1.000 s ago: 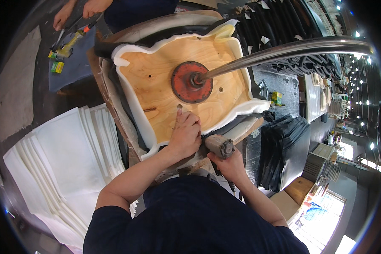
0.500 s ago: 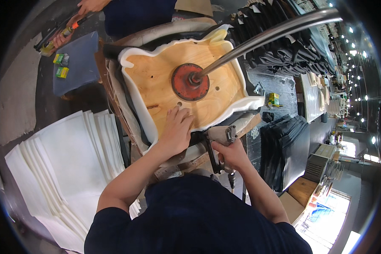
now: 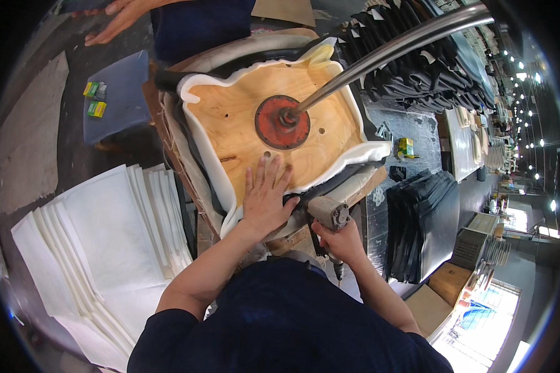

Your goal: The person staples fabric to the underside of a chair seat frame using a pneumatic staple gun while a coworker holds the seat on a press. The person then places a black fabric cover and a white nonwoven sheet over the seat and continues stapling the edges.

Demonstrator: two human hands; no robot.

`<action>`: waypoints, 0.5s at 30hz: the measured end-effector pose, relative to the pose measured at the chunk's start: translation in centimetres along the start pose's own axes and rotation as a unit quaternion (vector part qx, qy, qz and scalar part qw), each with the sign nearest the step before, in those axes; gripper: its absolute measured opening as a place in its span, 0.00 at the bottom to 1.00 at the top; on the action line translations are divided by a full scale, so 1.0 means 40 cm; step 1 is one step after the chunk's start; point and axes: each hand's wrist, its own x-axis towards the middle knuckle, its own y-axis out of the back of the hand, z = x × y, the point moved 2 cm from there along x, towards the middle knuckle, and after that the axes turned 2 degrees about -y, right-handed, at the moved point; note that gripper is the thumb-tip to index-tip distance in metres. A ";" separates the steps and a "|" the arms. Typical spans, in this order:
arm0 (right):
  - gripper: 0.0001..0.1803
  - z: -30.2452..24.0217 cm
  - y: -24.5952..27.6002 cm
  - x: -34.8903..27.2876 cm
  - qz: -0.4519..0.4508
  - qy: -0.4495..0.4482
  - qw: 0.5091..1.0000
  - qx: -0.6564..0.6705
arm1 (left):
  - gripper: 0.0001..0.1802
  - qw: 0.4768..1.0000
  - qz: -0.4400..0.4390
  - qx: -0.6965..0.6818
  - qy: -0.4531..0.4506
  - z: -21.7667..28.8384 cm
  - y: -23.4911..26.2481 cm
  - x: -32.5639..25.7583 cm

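A plywood panel (image 3: 230, 93) edged with white foam (image 3: 196, 124) and black material lies in a padded frame. A red round plate (image 3: 270, 133) on a metal rod (image 3: 379, 56) presses on its middle. My left hand (image 3: 266, 202) lies on the near edge of the panel, fingers spread, thumb over the black material. In my right hand (image 3: 343, 239) is a grey pneumatic staple gun (image 3: 328, 214), held by its grip beside the near edge of the frame. A hose fitting hangs from the grip's lower end. The gun's nose is partly hidden.
White sheets (image 3: 106, 230) are stacked at left, black sheets (image 3: 420, 217) at right. Black pieces (image 3: 410, 74) hang at far right. Small green-yellow boxes (image 3: 406, 147) rest on the right table, others on a blue-grey surface at left. Another person's hand (image 3: 121, 18) shows at far left.
My left hand has spread its fingers and its thumb has swung out to the right. The staple gun has turned and lowered slightly. The other person's tool has left the view.
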 end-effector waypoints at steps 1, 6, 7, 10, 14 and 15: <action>0.34 -0.004 -0.004 0.002 -0.002 -0.001 1.000 0.001 | 0.45 1.000 0.001 -0.008 0.004 0.000 -0.001 0.001; 0.35 -0.023 -0.016 0.015 -0.002 -0.007 1.000 -0.025 | 0.39 0.999 0.022 -0.024 0.010 0.004 -0.001 0.008; 0.35 -0.025 -0.019 0.016 0.002 -0.007 1.000 -0.028 | 0.39 0.999 0.025 -0.028 0.010 0.003 -0.001 0.008; 0.35 -0.047 -0.020 0.023 0.000 -0.013 0.999 -0.040 | 0.37 0.999 0.031 -0.041 0.014 0.003 0.004 0.011; 0.33 -0.064 -0.022 0.031 -0.004 -0.018 0.997 -0.074 | 0.35 0.998 0.035 -0.054 0.021 0.007 0.011 0.012; 0.33 -0.069 -0.023 0.033 -0.003 -0.012 0.996 -0.087 | 0.35 0.997 0.044 -0.056 0.021 0.008 0.012 0.012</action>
